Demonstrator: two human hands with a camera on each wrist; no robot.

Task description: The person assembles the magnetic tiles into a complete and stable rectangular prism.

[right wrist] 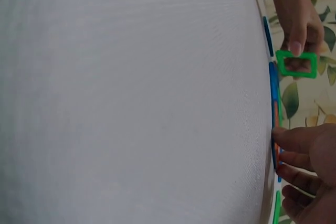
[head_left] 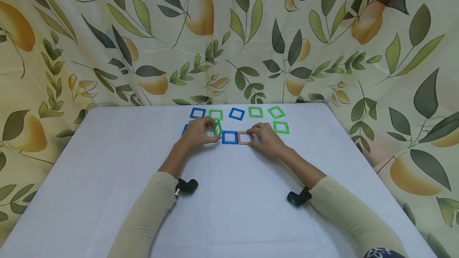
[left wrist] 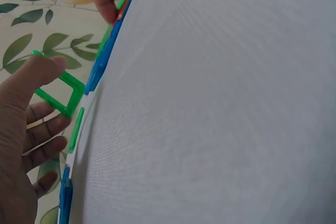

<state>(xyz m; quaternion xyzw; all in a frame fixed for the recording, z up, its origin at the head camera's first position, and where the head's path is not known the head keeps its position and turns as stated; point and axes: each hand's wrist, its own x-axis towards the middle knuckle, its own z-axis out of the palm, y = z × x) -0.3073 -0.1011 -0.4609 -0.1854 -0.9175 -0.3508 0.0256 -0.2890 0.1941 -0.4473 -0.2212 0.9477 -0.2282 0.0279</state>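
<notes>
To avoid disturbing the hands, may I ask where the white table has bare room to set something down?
The white table is bare between the beige fabric sleeves and outside them, towards its side edges. Crowded: its far part, where green, blue and orange square plastic frames cluster around the left hand and right hand.

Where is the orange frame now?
In the head view, the orange frame lies slightly right of centre on the white table, a blue frame beside its left edge and the right hand holding its right edge.

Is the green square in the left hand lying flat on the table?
No, the left hand holds the green square up at an angle to the table.
</notes>
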